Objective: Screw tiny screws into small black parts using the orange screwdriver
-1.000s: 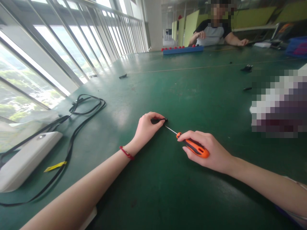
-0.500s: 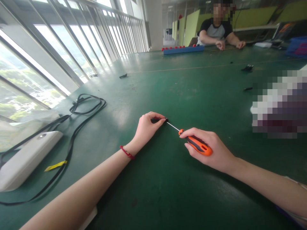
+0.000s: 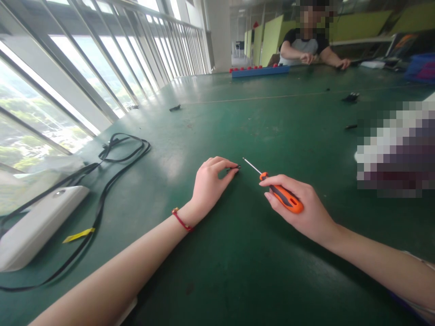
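Between thumb and fingertips, my left hand (image 3: 214, 179) pinches a small black part (image 3: 238, 167); most of it is hidden by the fingers, and its kind cannot be made out. My right hand (image 3: 302, 203) is wrapped round the orange and black handle of a screwdriver (image 3: 284, 198). The thin metal shaft points up and left. Its tip is apart from the black part, a little above and to the right of it. Both hands are over the green table (image 3: 210, 253).
Left lie a white power strip (image 3: 44, 228) and a black cable (image 3: 102, 199) with a yellow tag (image 3: 79, 235). Small black pieces (image 3: 351, 97) rest farther off. At the back are a blue strip with red knobs (image 3: 260, 71) and a seated person (image 3: 306, 45). A blurred patch covers the right.
The screwdriver tip has come away from the black part, with my right hand moving slightly up and right. My left hand has turned a little, still pinching the part.
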The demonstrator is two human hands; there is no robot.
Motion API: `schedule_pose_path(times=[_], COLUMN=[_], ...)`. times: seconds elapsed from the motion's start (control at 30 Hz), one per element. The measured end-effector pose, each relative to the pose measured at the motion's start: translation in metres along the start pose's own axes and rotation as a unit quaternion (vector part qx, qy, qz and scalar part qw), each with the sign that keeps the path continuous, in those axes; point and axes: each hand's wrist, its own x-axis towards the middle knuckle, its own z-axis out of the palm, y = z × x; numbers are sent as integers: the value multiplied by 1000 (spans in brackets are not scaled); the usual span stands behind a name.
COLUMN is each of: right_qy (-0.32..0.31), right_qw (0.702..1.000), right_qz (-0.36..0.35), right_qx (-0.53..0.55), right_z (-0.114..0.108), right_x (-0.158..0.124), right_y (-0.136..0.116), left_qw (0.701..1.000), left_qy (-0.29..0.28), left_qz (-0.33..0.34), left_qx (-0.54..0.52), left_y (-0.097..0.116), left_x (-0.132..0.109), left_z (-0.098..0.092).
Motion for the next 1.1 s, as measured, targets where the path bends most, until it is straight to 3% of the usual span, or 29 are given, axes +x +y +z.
schedule_pose_path(times=[0.17,0.3,0.9,0.97,1.1], right_qy=[35,19,-9,-4,14], right_qw=[999,1000,999,998,998], right_qz=[5,4,39,51,60], right_qx=[-25,-15,-17,-20,-26], right_z=[-1,1,3,3,3], right_x=[4,5,6,6,5], right_y=[4,5,11,11,10], left_qw=[987,978,982,988,996], left_qy=[-17,-23,-49,-36,-5], left_qz=[161,208,179,149,11], left_qx=[26,9,21,24,84], left_y=[17,26,33,32,26], left_x=[-10,-16,-15,-15,-12], left_z=[1,2,2,3,3])
